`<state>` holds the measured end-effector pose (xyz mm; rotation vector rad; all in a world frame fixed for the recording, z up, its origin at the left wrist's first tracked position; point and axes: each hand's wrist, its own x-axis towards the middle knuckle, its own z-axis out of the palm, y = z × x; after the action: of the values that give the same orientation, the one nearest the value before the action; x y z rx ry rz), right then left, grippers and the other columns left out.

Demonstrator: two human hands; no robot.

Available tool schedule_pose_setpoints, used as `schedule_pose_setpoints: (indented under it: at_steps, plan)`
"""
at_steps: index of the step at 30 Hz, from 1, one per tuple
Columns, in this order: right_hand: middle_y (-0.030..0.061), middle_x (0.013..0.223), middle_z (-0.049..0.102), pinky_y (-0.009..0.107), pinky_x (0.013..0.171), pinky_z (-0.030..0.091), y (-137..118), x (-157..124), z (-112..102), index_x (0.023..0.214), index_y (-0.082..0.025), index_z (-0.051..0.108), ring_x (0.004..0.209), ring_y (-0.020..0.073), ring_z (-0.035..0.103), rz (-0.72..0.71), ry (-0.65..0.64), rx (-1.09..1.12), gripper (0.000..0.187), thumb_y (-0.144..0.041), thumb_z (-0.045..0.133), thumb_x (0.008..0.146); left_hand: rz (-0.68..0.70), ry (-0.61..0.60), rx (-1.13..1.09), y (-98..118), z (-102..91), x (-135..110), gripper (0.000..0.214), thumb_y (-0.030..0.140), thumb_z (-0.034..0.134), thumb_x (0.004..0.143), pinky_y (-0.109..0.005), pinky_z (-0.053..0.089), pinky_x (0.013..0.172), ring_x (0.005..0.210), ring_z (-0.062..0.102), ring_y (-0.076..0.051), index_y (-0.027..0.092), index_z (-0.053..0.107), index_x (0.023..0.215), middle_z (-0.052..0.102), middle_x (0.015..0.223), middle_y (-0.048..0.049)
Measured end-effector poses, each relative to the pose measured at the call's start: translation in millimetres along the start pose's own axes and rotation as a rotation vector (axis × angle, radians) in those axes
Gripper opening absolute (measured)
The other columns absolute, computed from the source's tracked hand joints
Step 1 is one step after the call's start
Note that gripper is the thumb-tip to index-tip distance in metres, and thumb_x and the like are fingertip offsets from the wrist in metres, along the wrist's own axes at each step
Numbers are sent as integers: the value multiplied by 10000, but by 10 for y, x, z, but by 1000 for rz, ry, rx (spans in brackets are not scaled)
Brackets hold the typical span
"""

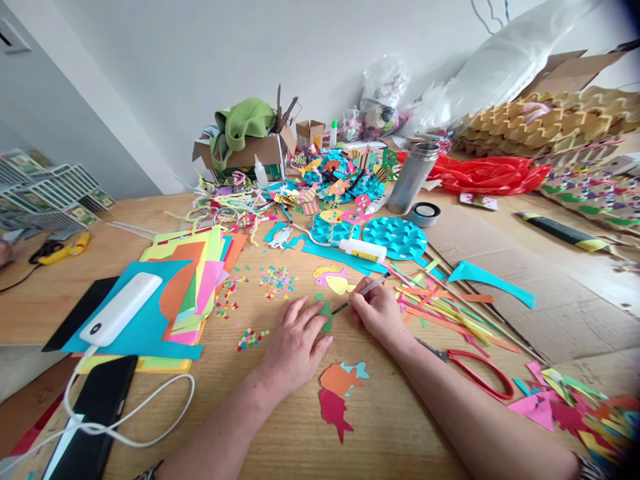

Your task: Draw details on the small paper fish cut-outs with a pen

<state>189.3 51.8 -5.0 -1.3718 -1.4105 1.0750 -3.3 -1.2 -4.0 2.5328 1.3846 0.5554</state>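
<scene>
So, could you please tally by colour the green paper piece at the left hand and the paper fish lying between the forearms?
Green piece, at the left hand: 1
Orange fish: 1
Light blue fish, partly covered: 1
Red fish: 1
Total: 4

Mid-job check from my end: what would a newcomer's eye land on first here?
Probably the crumpled, glossy red plastic at the back right, beyond the silver metal bottle. Next might come the bumpy, turquoise round disc just past the middle of the table. Nearer, at the centre, the left hand rests on a small green paper cutout, while the right hand holds a slim, dark-tipped pen-like tool close to its edge.
</scene>
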Motion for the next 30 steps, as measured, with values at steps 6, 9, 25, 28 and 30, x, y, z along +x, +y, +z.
schedule_pose_setpoints:
  at_steps: [6, 9, 25, 28, 30]
  plan:
    - [-34, 442, 517, 219, 359, 325, -10, 1, -5, 576, -236, 446, 357, 121, 488, -48, 15, -50, 140, -215, 490, 708, -1, 5, 2, 5, -5, 1, 271, 269, 533, 948, -535, 346, 1106, 1344, 364, -289, 219, 568, 1212, 537, 1385, -51]
    - [-29, 455, 519, 221, 365, 319, -20, 0, -7, 574, -237, 444, 373, 123, 484, -50, 16, -49, 143, -223, 489, 709, -4, 4, 8, 9, -11, 1, 272, 262, 547, 941, -523, 341, 1112, 1342, 364, -284, 214, 568, 1209, 541, 1382, -46]
    - [-31, 457, 511, 218, 358, 308, 2, -1, -3, 574, -237, 444, 374, 118, 469, -59, 9, -46, 128, -216, 488, 693, -4, -2, 4, 10, -11, -1, 283, 275, 527, 951, -535, 347, 1107, 1346, 362, -288, 217, 560, 1226, 533, 1390, -49]
    - [-36, 440, 498, 216, 348, 306, -4, -4, -4, 567, -238, 437, 362, 117, 463, -44, 0, -29, 131, -211, 491, 682, 0, 4, 0, 12, -11, -1, 282, 274, 528, 949, -540, 352, 1102, 1343, 371, -287, 226, 562, 1225, 537, 1385, -51]
    - [-39, 439, 502, 216, 339, 309, -15, -9, -2, 573, -238, 433, 347, 114, 459, -19, 8, 12, 137, -222, 508, 687, 1, 5, 1, 11, -8, -1, 286, 275, 528, 949, -544, 353, 1099, 1342, 373, -290, 227, 563, 1228, 536, 1386, -50]
